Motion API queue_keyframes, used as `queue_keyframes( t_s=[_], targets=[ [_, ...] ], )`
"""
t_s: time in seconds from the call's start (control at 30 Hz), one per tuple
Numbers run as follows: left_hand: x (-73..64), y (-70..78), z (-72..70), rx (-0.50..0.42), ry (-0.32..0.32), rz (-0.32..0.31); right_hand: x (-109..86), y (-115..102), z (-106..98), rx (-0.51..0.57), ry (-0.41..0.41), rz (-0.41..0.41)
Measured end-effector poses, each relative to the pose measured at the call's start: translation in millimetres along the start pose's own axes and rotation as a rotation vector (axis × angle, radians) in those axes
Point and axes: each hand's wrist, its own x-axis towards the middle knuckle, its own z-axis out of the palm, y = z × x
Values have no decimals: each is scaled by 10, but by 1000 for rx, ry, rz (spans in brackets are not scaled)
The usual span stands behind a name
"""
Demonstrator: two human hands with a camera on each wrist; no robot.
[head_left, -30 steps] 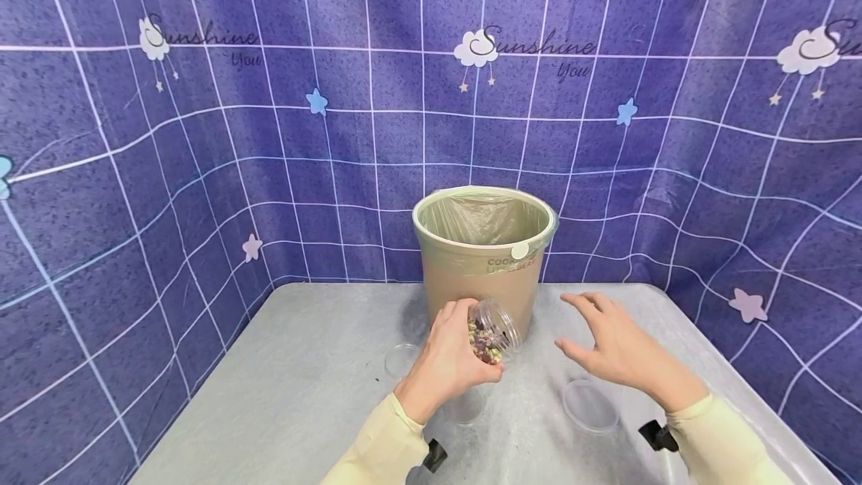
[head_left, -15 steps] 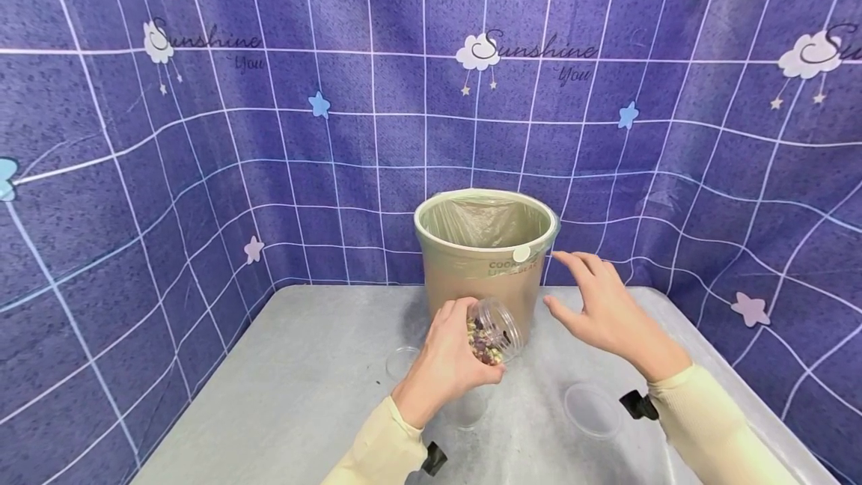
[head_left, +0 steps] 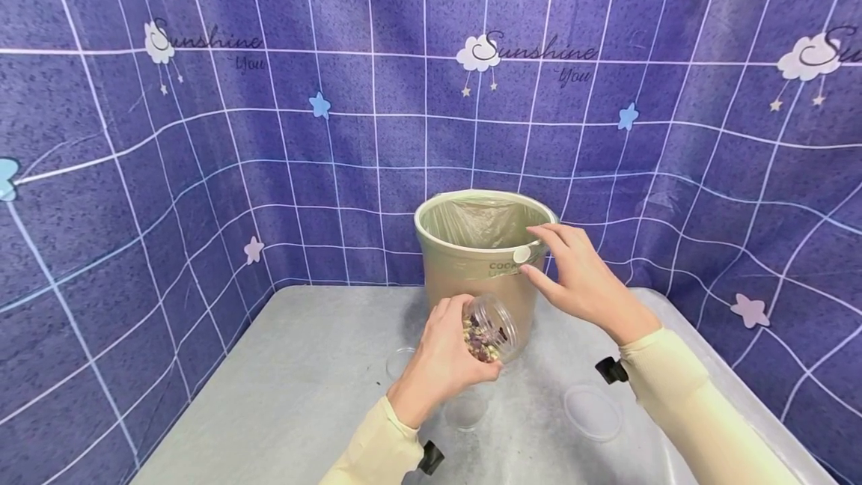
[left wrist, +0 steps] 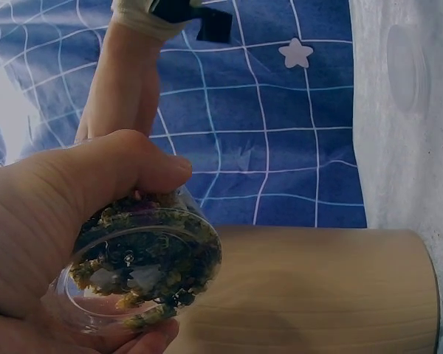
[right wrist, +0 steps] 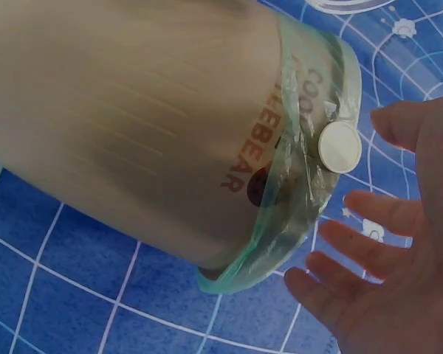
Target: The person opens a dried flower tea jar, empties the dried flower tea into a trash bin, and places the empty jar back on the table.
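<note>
My left hand [head_left: 444, 358] grips a clear plastic jar [head_left: 494, 324] tipped on its side, its mouth toward the right. Dried flower bits, yellow and purple, fill its lower part; the left wrist view shows them through the clear base [left wrist: 144, 269]. Behind the jar stands a beige trash bin [head_left: 465, 279] with a thin green liner folded over its rim. My right hand [head_left: 579, 275] is at the bin's right rim, thumb and fingers spread apart. In the right wrist view the fingers [right wrist: 373, 247] lie close by the rim and its round white button [right wrist: 340, 147].
On the grey table [head_left: 303, 380] lie a clear round lid [head_left: 592, 412] at the right and another clear disc [head_left: 466, 412] below the left hand. A third clear round piece [head_left: 399, 362] is partly hidden by that hand. Blue checked cloth [head_left: 377, 133] surrounds the table.
My right hand has moved left and up from above the right part of the table to the bin's rim. The left hand holds the tilted jar in nearly the same place.
</note>
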Motion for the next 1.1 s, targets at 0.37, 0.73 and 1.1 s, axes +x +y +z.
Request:
queue_keyframes(
  t_s=[0.37,0.73,1.1],
  targets=[
    [4,-7,-63,-6,13,-1,196,12,120,9,-46,-100],
    [1,8,-92,-10,40,8,210,14,212,-16,-24,-98],
    [52,26,-191,9,93,47,203,23,249,-44,8,-96]
  ],
)
